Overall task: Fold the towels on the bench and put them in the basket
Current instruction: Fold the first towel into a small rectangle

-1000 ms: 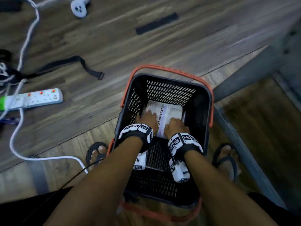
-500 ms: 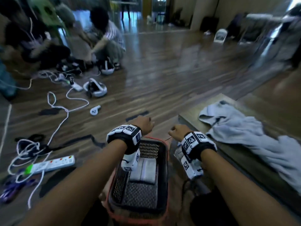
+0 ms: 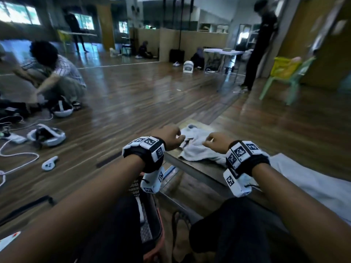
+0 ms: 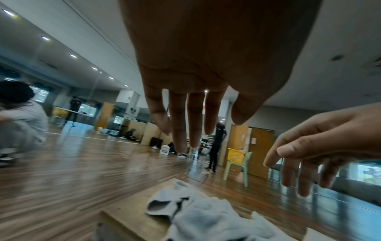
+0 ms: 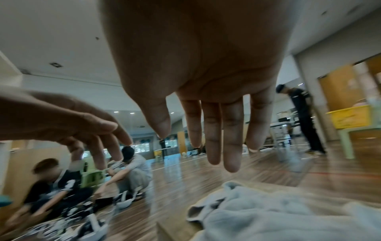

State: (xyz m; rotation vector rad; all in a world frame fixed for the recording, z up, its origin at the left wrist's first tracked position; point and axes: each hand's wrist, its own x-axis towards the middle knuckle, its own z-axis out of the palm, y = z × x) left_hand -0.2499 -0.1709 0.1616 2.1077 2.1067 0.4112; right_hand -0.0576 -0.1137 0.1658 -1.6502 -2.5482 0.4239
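Note:
A crumpled light grey towel [image 3: 197, 147] lies on the far end of the wooden bench [image 3: 205, 168]; it also shows as towel [image 4: 208, 218] and towel [image 5: 268, 218] in the wrist views. My left hand [image 3: 171, 138] hovers just left of it, fingers relaxed and holding nothing. My right hand [image 3: 216, 142] hangs above its right part, also empty. A second pale towel [image 3: 313, 183] lies flatter on the near bench. The black basket [image 3: 150, 224] with an orange rim sits on the floor under my left forearm, mostly hidden.
Several people crouch on the wooden floor at left [image 3: 57, 73], among white headsets [image 3: 46, 134], a controller [image 3: 49, 163] and cables. A person in black [image 3: 260, 44] stands at back right near a green chair [image 3: 284, 76]. My knee [image 3: 228, 224] is beside the bench.
Both hands have left the basket, where they pressed a folded towel, and risen toward the crumpled towel on the bench. The head view has swung up from the basket to the room.

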